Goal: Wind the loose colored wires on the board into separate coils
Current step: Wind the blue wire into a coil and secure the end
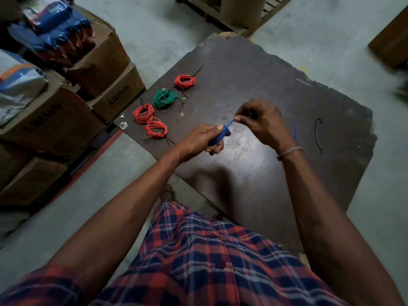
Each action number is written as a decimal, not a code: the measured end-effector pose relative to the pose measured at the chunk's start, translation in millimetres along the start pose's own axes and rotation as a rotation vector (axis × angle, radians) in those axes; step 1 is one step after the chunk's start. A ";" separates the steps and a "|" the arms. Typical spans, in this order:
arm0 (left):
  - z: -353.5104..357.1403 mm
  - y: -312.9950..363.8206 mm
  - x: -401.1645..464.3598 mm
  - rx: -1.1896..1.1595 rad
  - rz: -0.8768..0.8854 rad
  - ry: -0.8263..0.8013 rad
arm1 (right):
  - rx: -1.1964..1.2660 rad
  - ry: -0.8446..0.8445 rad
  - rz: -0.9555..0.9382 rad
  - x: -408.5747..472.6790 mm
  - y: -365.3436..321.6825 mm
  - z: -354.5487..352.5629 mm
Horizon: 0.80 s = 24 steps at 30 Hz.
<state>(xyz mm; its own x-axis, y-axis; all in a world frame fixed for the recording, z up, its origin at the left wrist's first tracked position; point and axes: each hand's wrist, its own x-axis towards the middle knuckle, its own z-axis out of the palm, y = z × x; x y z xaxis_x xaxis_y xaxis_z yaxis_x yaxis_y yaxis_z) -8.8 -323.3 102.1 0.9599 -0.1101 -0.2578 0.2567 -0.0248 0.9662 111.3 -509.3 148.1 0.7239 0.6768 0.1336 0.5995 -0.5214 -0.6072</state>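
My left hand (203, 139) grips a small bundle of blue wire (221, 134) above the middle of the dark board (254, 80). My right hand (259, 120) pinches the free end of that blue wire just up and right of the bundle. A short blue piece (295, 132) shows beyond my right wrist. On the board's left side lie three red coils (185, 81) (143, 113) (155, 129) and a green coil (165, 98), each with a black tie. A loose black tie (318, 135) lies at the right.
Stacked cardboard boxes (66, 111) with packaged goods stand to the left of the board. A wooden pallet (234, 12) with a box sits at the back. Another box (390, 43) is at the far right. Concrete floor surrounds the board.
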 end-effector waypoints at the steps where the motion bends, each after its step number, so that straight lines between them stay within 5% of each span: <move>1: 1.4 0.0 -1.1 -0.102 -0.019 -0.027 | 0.014 0.027 0.005 3.7 4.4 2.4; 7: 0.8 18.2 -3.6 -0.713 0.067 -0.017 | 0.061 0.073 0.083 -4.1 15.7 48.0; 13: -9.9 35.5 18.2 -0.901 0.185 0.423 | -0.005 -0.016 0.041 -48.0 -14.0 88.9; 17: -13.5 32.2 26.8 -0.380 0.150 0.614 | -0.206 0.025 -0.008 -58.9 -46.6 80.3; 24: 1.0 28.0 24.1 0.568 0.126 0.382 | -0.280 0.212 -0.085 -37.4 -47.9 21.1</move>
<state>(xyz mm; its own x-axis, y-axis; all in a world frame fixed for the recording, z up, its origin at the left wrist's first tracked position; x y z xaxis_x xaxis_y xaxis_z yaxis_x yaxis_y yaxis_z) 21.4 -327.6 122.9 0.9776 0.2087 -0.0259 0.1416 -0.5623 0.8147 48.3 -498.7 155.6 0.7044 0.6164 0.3519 0.7098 -0.6097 -0.3527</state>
